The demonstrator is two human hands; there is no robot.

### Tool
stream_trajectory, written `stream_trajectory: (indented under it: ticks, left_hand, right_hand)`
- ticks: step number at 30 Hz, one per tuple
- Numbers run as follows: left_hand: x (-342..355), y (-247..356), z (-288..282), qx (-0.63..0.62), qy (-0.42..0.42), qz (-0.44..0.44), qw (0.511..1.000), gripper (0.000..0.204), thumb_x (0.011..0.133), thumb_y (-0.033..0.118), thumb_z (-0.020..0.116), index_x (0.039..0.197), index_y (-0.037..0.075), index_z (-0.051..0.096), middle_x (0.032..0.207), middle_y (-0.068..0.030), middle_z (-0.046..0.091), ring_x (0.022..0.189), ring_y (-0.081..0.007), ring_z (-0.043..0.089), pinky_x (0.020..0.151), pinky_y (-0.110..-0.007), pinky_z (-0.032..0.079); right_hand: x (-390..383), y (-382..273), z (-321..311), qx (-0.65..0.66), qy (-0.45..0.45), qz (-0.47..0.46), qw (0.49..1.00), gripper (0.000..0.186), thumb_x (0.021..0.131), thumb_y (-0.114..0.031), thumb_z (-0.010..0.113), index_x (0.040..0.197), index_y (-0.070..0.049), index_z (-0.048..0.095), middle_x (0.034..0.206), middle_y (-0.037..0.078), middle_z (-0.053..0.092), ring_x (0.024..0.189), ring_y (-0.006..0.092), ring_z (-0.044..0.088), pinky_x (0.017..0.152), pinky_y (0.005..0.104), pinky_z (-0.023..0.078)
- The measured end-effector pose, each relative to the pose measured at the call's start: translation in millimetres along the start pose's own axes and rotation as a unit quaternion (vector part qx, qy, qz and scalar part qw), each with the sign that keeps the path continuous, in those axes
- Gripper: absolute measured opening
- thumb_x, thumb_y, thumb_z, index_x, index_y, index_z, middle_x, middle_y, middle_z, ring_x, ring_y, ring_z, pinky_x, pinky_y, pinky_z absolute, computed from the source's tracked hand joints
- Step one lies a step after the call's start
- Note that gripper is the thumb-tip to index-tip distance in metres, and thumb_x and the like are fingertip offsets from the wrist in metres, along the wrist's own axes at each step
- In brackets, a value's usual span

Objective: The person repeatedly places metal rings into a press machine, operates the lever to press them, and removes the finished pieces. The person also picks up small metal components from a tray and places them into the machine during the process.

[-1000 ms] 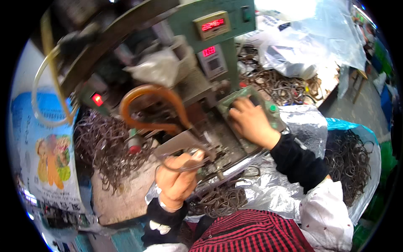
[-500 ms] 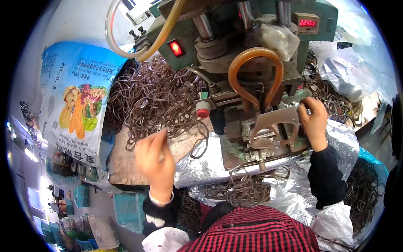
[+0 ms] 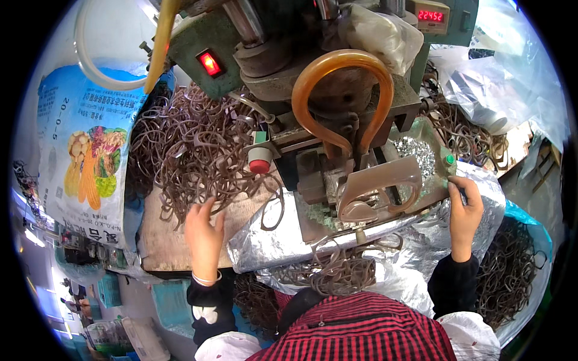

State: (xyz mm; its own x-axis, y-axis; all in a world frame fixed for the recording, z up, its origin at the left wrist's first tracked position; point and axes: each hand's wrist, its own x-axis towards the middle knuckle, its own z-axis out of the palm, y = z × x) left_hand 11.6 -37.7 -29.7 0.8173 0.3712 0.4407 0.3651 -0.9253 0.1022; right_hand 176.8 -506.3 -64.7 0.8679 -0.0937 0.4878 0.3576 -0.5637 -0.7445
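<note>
A translucent brown plastic piece shaped like an eyeglass frame [image 3: 385,186] lies tilted on the bed of a green press [image 3: 265,78]. My left hand [image 3: 205,237] is at the wooden board, beside a big heap of thin brown plastic loops [image 3: 205,150]. Its thumb and fingers are apart, and nothing shows in them. At the right corner of the press tray, below a green button [image 3: 450,159], is my right hand [image 3: 465,207]. Its fingers are partly bent and spread, seemingly empty, with the fingertips at the tray edge.
A red push button [image 3: 259,166] sticks out left of the press bed. An amber hose [image 3: 382,72] loops in front of the press. Silvery sheeting [image 3: 265,237] covers the front edge, with more loops on it. A clear blue-rimmed bag of loops [image 3: 512,271] stands at right.
My right hand has moved from over the button box down to the tray corner, uncovering the green button. My left hand has lowered and its fingers have spread. The view has shifted.
</note>
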Motion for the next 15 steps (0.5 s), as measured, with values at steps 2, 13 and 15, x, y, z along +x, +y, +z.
stream_trajectory:
  ticks: [2, 13, 15]
  left_hand:
    - [14, 17, -9, -0.01, 0.058, 0.022, 0.998, 0.03, 0.081, 0.004, 0.069, 0.111, 0.006, 0.068, 0.092, -0.0126, 0.062, 0.09, -0.0334, 0.06, 0.076, -0.041, 0.049]
    - [24, -19, 69, -0.027, -0.045, 0.09, 0.995, 0.053, 0.081, 0.004, 0.062, 0.13, 0.022, 0.065, 0.076, -0.0146, 0.062, 0.074, -0.0346, 0.06, 0.065, -0.045, 0.048]
    - [30, -27, 55, -0.114, -0.077, 0.08, 0.987, 0.028, 0.084, 0.007, 0.068, 0.112, 0.005, 0.069, 0.083, -0.0159, 0.069, 0.069, -0.0299, 0.065, 0.065, -0.037, 0.05]
  right_hand:
    - [4, -30, 5, 0.062, -0.039, -0.003, 0.997, 0.015, 0.083, 0.003, 0.067, 0.098, 0.0, 0.071, 0.093, 0.01, 0.069, 0.085, 0.0235, 0.065, 0.079, 0.0315, 0.049]
    - [25, -124, 82, 0.391, -0.173, 0.055, 0.902, 0.031, 0.081, 0.001, 0.069, 0.111, 0.002, 0.064, 0.098, 0.006, 0.066, 0.092, 0.0126, 0.064, 0.084, 0.0264, 0.051]
    - [25, -127, 83, 0.465, -0.165, 0.109, 0.863, 0.034, 0.081, 0.002, 0.07, 0.114, 0.004, 0.062, 0.101, 0.004, 0.066, 0.094, 0.0111, 0.063, 0.084, 0.0251, 0.05]
